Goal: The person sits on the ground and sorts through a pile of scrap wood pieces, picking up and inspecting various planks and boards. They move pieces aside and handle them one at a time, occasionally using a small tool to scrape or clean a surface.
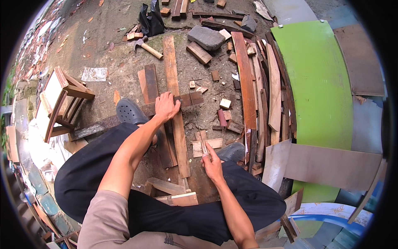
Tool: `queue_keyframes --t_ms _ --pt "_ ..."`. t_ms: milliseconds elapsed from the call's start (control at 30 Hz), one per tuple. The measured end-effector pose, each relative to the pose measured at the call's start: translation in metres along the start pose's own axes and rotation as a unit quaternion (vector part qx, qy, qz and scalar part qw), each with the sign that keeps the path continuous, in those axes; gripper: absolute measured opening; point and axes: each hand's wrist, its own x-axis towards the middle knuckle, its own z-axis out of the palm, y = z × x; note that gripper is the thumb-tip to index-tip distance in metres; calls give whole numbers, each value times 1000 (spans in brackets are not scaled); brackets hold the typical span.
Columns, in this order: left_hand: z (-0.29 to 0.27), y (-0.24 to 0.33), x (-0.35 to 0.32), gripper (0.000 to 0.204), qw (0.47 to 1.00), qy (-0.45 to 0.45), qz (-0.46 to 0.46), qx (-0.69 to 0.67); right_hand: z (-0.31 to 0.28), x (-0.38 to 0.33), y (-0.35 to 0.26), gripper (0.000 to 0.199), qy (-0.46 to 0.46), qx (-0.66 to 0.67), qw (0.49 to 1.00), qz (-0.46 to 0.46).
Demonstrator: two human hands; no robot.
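Note:
My left hand (167, 106) presses down on a long dark wooden board (105, 123), its fingers bent over the board. This board lies slantwise across a lighter, upright-running plank (171, 62). Closed around a handle, my right hand (212, 165) holds a handsaw (195, 114), whose thin blade is seen nearly edge-on. The blade points away from me and crosses the board near its right end, to the right of my left hand. Under the saw handle lies a pale wood offcut (210, 146).
Wood strips (244, 79) are piled at the right beside a green panel (317, 83). A claw hammer (148, 47), a black plastic bag (151, 20) and a grey stone block (206, 37) lie farther off. At left stands a small wooden frame (62, 99).

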Motion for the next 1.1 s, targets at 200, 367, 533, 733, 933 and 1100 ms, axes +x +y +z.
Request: queue_keyframes --t_ms 200,367,533,733,933,1100 --pt "36 23 24 30 992 113 -61 4 14 12 -1 40 135 -107 978 -118" --pt "39 28 23 30 990 126 -25 51 12 11 3 37 71 -33 997 -5" --pt "39 32 26 29 992 104 -36 61 2 -5 19 36 79 -10 996 -39" --pt "38 33 23 29 994 99 -29 47 14 22 6 36 88 14 995 -38" --pt "36 32 28 28 994 92 -38 55 29 74 -4 37 79 22 995 -62" --pt "35 32 30 29 994 90 -54 31 16 14 40 38 76 -10 996 -50"
